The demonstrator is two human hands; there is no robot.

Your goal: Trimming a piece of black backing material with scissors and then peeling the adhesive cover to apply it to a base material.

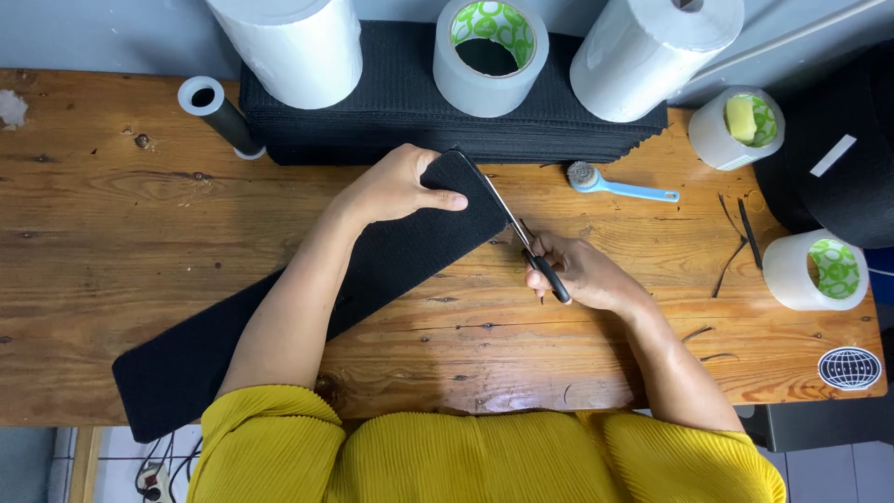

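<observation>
A long black ribbed strip (391,265) lies diagonally across the wooden table (112,224). My left hand (396,186) presses down on its far end, thumb on top. My right hand (582,272) grips the black handles of a pair of scissors (521,233). The blades run along the strip's far right edge, up toward its rounded corner.
A stack of black ribbed sheets (410,112) sits behind, with two white rolls (289,42) (652,51) and a tape roll (489,51) on it. More tape rolls (736,126) (819,270), a blue brush (615,184), a grey tube (214,112) and thin black offcuts (740,233) lie around.
</observation>
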